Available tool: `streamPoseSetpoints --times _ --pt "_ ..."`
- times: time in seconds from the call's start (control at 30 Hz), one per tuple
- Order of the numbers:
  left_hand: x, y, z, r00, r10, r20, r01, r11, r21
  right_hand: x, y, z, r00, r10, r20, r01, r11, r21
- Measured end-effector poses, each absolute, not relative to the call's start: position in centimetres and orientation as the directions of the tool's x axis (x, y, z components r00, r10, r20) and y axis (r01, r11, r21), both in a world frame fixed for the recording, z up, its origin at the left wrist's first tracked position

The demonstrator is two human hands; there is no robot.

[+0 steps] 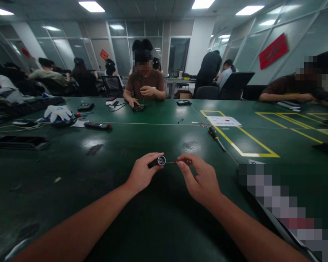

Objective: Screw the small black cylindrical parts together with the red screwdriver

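My left hand [142,173] is closed around a short black cylinder [152,162], whose silver-rimmed round end faces me and to the right. What lies inside that end is too small to make out. In my right hand [203,178] is a small screwdriver [187,161] with a reddish handle, pinched between thumb and fingers. Its thin shaft points left and its tip is at the rim of the cylinder; I cannot tell whether it touches. Both hands are above the green table [120,145].
A yellow-and-black screwdriver [215,136] lies ahead on the right, near a white paper [224,121] and yellow tape outlines. Leftward are a dark pen-shaped tool [97,126], white gloves [58,113] and a black tray [19,142]. A person [144,82] works opposite.
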State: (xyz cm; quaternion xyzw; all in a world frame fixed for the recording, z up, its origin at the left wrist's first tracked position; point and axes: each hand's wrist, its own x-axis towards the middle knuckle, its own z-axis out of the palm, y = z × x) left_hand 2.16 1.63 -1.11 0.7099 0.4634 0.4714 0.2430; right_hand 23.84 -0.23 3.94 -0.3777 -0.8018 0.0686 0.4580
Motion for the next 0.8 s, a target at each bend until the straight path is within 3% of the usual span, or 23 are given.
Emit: streamPoseSetpoints --times 0.2,0.8 --pt "2.19 1.57 -1.13 0.132 0.889 0.439 0.425 -0.451 0.785 23.83 -0.22 3.84 -0.227 0.657 0.719 0.543 0.698 -0.467" --pt "2.11 1.62 -1.07 0.121 0.895 0.43 0.447 -0.436 0.781 23.8 -0.12 3.81 -0.246 0.655 0.715 0.561 0.697 -0.446"
